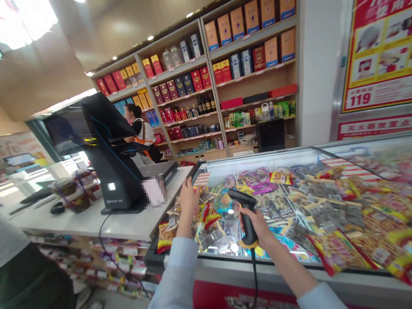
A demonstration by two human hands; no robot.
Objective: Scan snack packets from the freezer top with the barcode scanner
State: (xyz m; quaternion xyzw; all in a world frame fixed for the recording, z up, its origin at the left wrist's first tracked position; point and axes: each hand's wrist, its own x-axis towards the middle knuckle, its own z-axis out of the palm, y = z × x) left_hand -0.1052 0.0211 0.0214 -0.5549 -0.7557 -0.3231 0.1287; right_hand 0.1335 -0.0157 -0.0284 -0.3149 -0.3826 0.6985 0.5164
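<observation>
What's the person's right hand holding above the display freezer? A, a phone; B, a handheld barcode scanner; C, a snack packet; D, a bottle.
B. The right hand is wrapped around the grip of a black handheld barcode scanner, with its cable running down from the base.

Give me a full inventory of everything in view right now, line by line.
barcode scanner: one, black with yellow base, in right hand, cord hanging down
snack packets: many, mostly red, yellow and silver, inside chest freezer
display chest freezer: one, red front, directly ahead
checkout terminal: one, black, on counter
white counter: one, left of freezer
plastic food tubs: about three, on counter
wooden shelves: one wall unit, red, gold and blue boxes, far wall
fire-safety poster: one, red and yellow, right wall
person in white top: one, far left
person with orange straps: one, behind terminal
left hand: one, at packets
right hand: one, gripping scanner
</observation>
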